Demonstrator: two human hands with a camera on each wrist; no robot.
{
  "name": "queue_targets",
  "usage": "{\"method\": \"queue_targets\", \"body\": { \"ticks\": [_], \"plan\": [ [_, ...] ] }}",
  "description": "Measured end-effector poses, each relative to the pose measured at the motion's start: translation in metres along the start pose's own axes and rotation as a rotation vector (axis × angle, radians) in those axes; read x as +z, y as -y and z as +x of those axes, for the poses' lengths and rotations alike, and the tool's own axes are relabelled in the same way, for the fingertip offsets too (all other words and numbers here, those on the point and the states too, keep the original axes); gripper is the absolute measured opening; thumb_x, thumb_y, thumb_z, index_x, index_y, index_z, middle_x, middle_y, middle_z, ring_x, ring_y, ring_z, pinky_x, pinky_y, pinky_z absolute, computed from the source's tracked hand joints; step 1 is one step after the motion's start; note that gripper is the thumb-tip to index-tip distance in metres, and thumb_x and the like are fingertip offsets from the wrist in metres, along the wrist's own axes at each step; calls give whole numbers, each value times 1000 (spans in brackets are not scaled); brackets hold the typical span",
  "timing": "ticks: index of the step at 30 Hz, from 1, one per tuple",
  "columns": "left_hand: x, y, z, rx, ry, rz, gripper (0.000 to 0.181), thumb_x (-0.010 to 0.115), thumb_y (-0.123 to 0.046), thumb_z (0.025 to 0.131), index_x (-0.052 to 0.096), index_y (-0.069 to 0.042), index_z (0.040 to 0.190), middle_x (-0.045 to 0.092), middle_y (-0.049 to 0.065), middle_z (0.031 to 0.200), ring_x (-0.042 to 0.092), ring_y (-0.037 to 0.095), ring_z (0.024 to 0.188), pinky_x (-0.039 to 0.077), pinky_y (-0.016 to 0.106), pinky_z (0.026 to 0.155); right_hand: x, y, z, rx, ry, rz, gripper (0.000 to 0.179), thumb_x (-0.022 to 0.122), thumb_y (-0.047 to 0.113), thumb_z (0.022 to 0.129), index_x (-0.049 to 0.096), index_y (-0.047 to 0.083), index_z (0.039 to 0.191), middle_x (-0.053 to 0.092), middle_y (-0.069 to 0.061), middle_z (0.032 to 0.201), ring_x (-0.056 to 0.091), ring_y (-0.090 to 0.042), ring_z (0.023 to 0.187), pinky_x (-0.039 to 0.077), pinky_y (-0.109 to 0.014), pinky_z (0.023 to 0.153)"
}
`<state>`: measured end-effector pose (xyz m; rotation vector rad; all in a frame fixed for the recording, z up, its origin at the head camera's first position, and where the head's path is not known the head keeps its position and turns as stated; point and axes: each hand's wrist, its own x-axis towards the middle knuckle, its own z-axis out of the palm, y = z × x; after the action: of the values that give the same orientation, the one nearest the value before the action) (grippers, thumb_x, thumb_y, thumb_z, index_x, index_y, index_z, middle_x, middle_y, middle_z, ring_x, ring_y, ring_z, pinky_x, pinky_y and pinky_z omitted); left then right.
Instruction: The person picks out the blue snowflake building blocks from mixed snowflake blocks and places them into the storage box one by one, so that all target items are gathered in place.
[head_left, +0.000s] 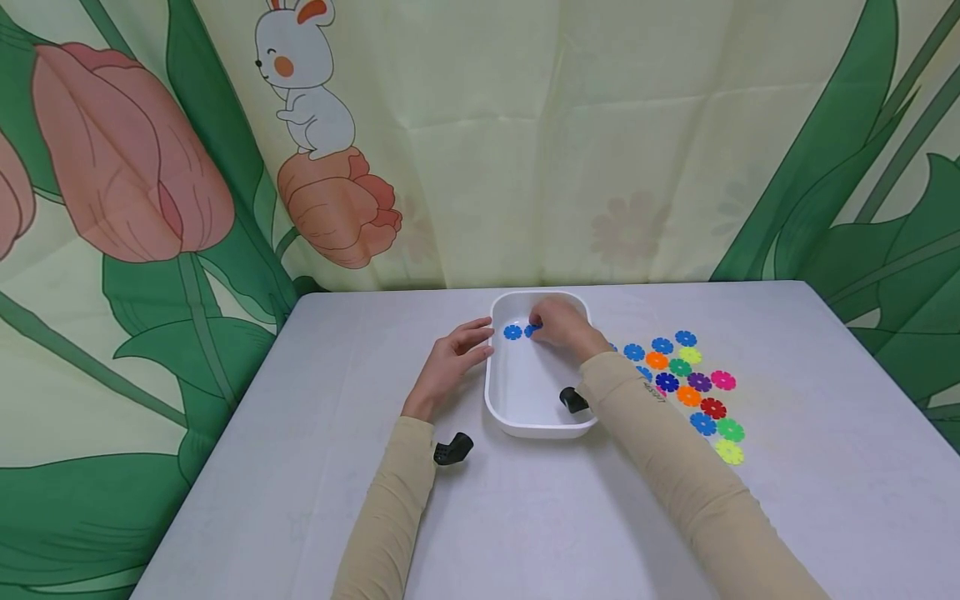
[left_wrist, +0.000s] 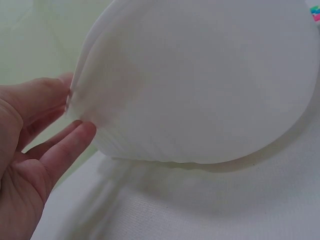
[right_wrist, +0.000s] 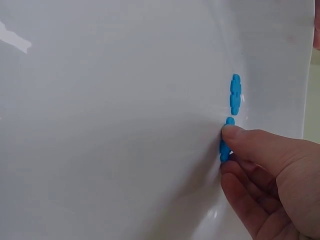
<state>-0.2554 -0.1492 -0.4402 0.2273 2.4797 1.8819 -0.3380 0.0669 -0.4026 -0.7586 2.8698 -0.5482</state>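
A white plastic tray (head_left: 522,387) stands on the table. Inside it, toward the far end, lies a blue flower-shaped disc (head_left: 513,332) with notched edges. My right hand (head_left: 562,323) reaches into the tray and pinches a second blue disc (right_wrist: 225,150) between thumb and fingers, close beside the first one. In the right wrist view both discs line up near the tray's side wall. On the tray's left side, my left hand (head_left: 452,360) has its fingers loosely extended, fingertips right at the rim; the left wrist view shows them against the outer wall.
Several coloured flower discs (head_left: 688,396) in blue, orange, green, purple, red, pink and yellow lie right of the tray, partly behind my right sleeve (head_left: 660,442). Black wrist-worn pieces (head_left: 453,449) show at both wrists. A printed curtain (head_left: 495,167) hangs behind the table.
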Motion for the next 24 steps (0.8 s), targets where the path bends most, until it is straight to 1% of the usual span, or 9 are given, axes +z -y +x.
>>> {"method": "queue_targets", "body": {
  "ticks": [6,13,18,24],
  "plan": [
    [0,-1,0,-6,4,-8,38,68,-22,93,65,-11,129,51,-17,139,47,14,131,41,37,107,2,-1,1,-9,-9,7,24,74,5,85,70,-6,105,69,-18,100,58,-30,92,48,-41,93],
    [0,-2,0,0,3,-3,37,68,-22,93,65,-10,129,51,-16,140,47,15,132,41,38,107,2,0,1,28,-4,39,26,74,7,86,70,-5,108,67,-17,102,57,-30,92,49,-41,93],
    [0,0,1,7,5,-3,38,68,-22,94,65,-10,129,51,-15,140,47,15,132,41,38,108,2,-1,2,28,-4,28,26,73,7,86,69,-5,109,68,-17,104,57,-30,94,49,-41,95],
    [0,0,0,1,4,-1,38,68,-24,94,65,-11,129,51,-18,139,46,13,132,41,38,107,2,-2,2,27,-4,30,27,73,7,86,69,-5,109,68,-18,104,57,-30,94,49,-41,95]
  ]
}}
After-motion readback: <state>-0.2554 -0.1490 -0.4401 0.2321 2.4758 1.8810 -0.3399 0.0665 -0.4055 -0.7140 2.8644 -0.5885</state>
